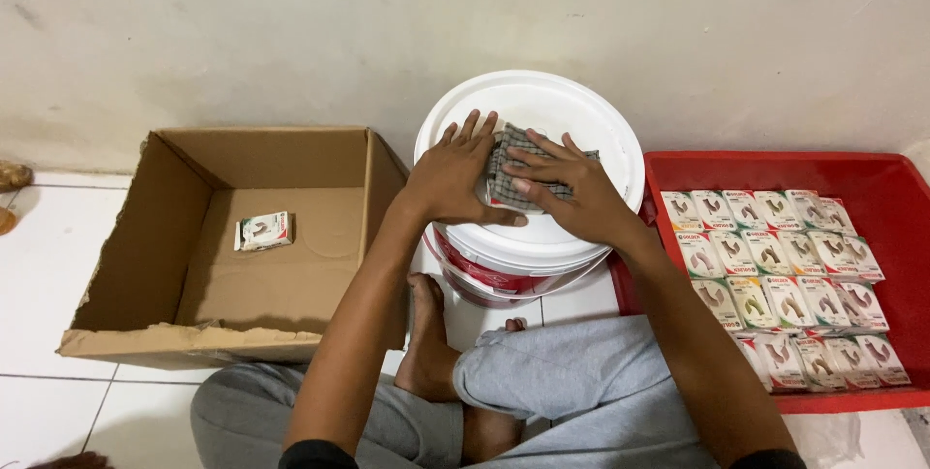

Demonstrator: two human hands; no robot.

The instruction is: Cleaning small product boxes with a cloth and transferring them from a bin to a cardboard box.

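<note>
Seated cross-legged on the white tiled floor (44, 265), grey trousers (572, 372) nearest me, one bare foot (423, 333) tucked against the base of the bucket.

Just beyond my knees: white plastic bucket (504, 270) with red print on its side, lid (581, 115) on. Both my hands rest on the lid. Left hand (452, 176) lies flat, fingers spread, pressing the left edge of a small grey checked cloth (516, 173). Right hand (572, 188) lies over the cloth's right side, fingers extended onto it, pinning it down rather than gripping it. The cloth sits folded on the lid between the two hands.

To my left: open brown cardboard box (145, 236), near rim torn, one small white packet (263, 231) lying on its bottom.

To my right: red plastic tray (872, 173), touching the bucket, with rows of small flat packets (775, 275).

Farthest: plain off-white wall (291, 33), scuffed, meeting the floor behind everything.
</note>
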